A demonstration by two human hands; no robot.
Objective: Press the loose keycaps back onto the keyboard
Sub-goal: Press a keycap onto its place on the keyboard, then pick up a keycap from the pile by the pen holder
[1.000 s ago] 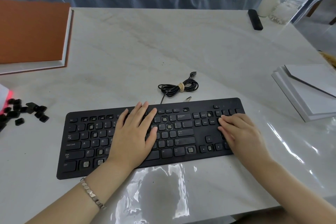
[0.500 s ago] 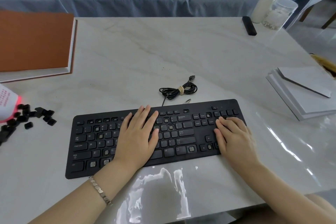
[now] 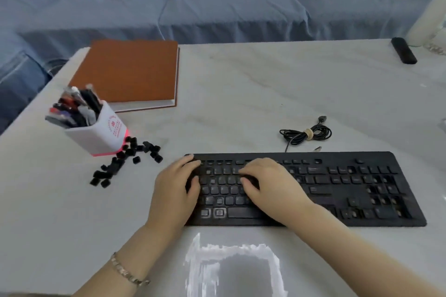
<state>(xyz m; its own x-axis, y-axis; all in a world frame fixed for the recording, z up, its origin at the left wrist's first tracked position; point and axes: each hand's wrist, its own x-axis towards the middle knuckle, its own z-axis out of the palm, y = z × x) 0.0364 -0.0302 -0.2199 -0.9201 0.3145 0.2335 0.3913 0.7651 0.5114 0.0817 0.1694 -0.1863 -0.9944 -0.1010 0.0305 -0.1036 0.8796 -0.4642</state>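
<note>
Resting left hand and right hand on left half of keyboard, fingers loosely bent, gripping nothing. Keycaps heaped on surface to the left, beside cup. Risk: leaning on bare sockets, or seating keycaps crooked through off-centre pressure.

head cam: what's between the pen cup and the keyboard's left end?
The loose keycaps, a scattered black pile on the table by the pen cup base; then bare table up to the keyboard. Head view shows it.
</note>
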